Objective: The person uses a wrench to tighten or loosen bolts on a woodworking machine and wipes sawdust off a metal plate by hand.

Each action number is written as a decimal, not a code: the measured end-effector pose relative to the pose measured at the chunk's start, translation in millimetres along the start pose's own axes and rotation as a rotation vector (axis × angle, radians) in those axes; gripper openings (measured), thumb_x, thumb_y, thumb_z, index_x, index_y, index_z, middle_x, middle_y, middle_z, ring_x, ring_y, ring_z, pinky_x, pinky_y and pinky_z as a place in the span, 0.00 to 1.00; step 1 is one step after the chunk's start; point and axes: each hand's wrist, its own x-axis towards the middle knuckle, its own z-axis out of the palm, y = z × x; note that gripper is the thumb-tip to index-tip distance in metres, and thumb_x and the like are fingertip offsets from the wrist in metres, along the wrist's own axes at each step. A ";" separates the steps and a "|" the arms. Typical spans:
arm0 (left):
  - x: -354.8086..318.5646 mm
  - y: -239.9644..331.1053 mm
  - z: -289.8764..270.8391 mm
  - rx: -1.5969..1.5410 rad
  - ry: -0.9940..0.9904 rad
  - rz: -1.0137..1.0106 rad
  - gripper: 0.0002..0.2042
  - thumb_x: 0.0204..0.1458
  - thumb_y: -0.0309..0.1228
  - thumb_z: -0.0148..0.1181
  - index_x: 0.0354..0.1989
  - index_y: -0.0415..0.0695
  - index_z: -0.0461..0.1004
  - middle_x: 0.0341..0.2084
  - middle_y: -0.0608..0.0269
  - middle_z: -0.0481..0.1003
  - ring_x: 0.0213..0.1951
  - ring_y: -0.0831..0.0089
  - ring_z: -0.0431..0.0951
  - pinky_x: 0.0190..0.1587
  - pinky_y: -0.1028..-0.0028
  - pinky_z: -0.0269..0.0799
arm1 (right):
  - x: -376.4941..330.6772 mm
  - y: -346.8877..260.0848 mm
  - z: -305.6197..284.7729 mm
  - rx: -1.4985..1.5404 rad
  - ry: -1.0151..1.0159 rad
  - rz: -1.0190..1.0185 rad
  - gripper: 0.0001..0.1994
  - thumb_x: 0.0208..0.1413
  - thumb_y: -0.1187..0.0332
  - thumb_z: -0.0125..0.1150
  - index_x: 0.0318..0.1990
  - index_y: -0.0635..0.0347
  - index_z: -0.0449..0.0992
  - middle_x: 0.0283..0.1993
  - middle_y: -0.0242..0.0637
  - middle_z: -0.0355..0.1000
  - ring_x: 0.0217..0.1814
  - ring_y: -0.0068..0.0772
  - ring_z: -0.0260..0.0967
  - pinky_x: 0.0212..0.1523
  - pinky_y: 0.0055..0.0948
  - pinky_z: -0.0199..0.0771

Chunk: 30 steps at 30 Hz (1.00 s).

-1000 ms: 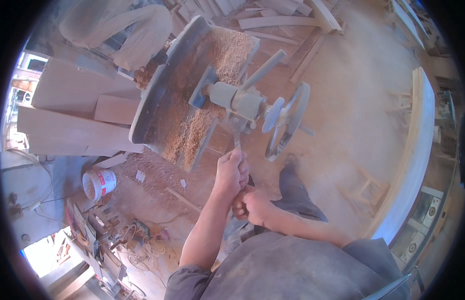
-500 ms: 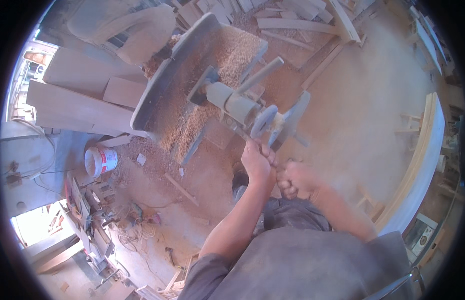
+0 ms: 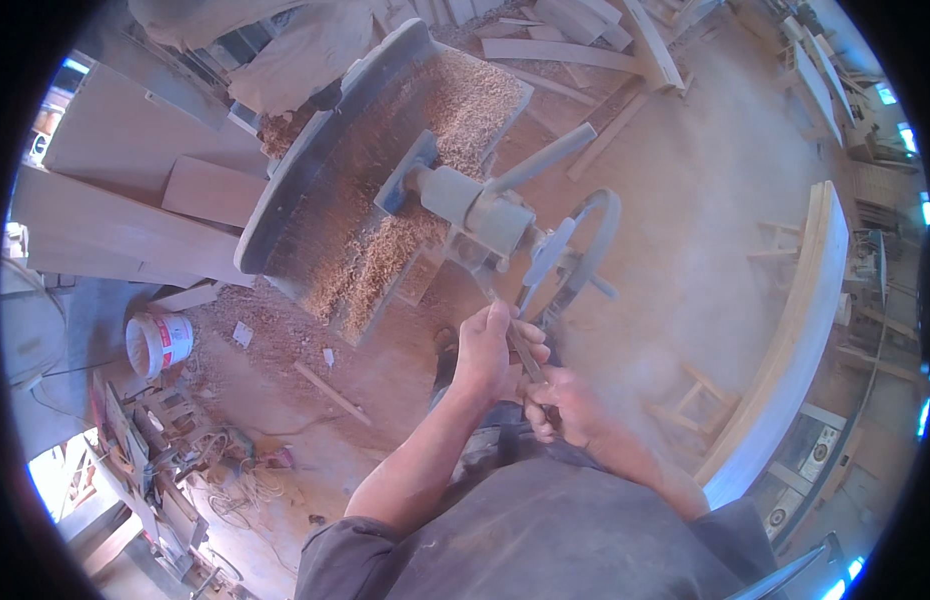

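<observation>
1. Left hand (image 3: 488, 352) and right hand (image 3: 567, 408) close together, both closed around a slim metal tool (image 3: 523, 352) slanting up between them.
2. Just above, a grey machine (image 3: 480, 212) with a spoked handwheel (image 3: 577, 250).
3. Behind it, a tilted machine bed (image 3: 325, 190) heaped with wood shavings (image 3: 455, 100).
4. Underfoot, a dusty floor (image 3: 675, 270) strewn with sawdust and offcut sticks.
5. Further out: white bucket (image 3: 159, 343) at left, timber planks (image 3: 575, 50) at top, long pale board (image 3: 795, 330) at right.
</observation>
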 end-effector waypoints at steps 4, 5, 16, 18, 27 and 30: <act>16.9 -2.4 -7.3 0.091 -0.115 0.012 0.17 0.70 0.38 0.39 0.42 0.35 0.67 0.33 0.47 0.80 0.32 0.58 0.84 0.36 0.63 0.83 | 9.0 -9.4 -24.1 -0.056 0.068 0.026 0.07 0.65 0.68 0.49 0.46 0.59 0.68 0.24 0.34 0.68 0.13 0.20 0.56 0.14 0.22 0.56; 18.9 -3.8 -7.8 0.099 -0.123 0.028 0.17 0.70 0.38 0.39 0.42 0.36 0.67 0.33 0.47 0.80 0.32 0.59 0.84 0.36 0.64 0.83 | 7.2 -11.3 -24.7 -0.070 0.068 0.022 0.08 0.65 0.68 0.49 0.47 0.59 0.67 0.24 0.34 0.68 0.13 0.20 0.56 0.14 0.22 0.56; 18.3 -27.9 -6.3 0.011 -0.044 0.226 0.16 0.69 0.39 0.42 0.42 0.37 0.69 0.21 0.56 0.76 0.20 0.71 0.76 0.24 0.72 0.73 | -0.3 -13.0 3.5 -0.097 0.051 0.043 0.08 0.64 0.70 0.50 0.48 0.59 0.66 0.28 0.37 0.68 0.15 0.23 0.58 0.17 0.25 0.60; 9.3 -19.4 -6.1 0.016 -0.012 0.217 0.18 0.68 0.39 0.41 0.34 0.37 0.70 0.19 0.57 0.75 0.19 0.71 0.75 0.24 0.70 0.73 | -3.0 -11.2 12.6 -0.045 0.041 0.076 0.06 0.63 0.71 0.52 0.45 0.57 0.65 0.27 0.37 0.68 0.16 0.24 0.59 0.17 0.26 0.60; 33.9 -40.0 -4.2 -0.074 -0.046 0.243 0.16 0.68 0.39 0.42 0.41 0.37 0.68 0.19 0.55 0.75 0.16 0.70 0.73 0.20 0.70 0.72 | 12.2 -24.0 -17.6 -0.096 -0.030 0.142 0.08 0.63 0.70 0.52 0.48 0.58 0.67 0.26 0.34 0.67 0.15 0.24 0.58 0.17 0.24 0.59; 25.2 -27.8 1.2 -0.122 -0.045 0.183 0.15 0.68 0.39 0.42 0.40 0.38 0.68 0.20 0.56 0.75 0.16 0.71 0.73 0.20 0.71 0.72 | 7.2 -25.3 -9.0 -0.082 -0.004 0.125 0.06 0.64 0.70 0.51 0.46 0.58 0.68 0.24 0.33 0.66 0.14 0.24 0.57 0.16 0.24 0.58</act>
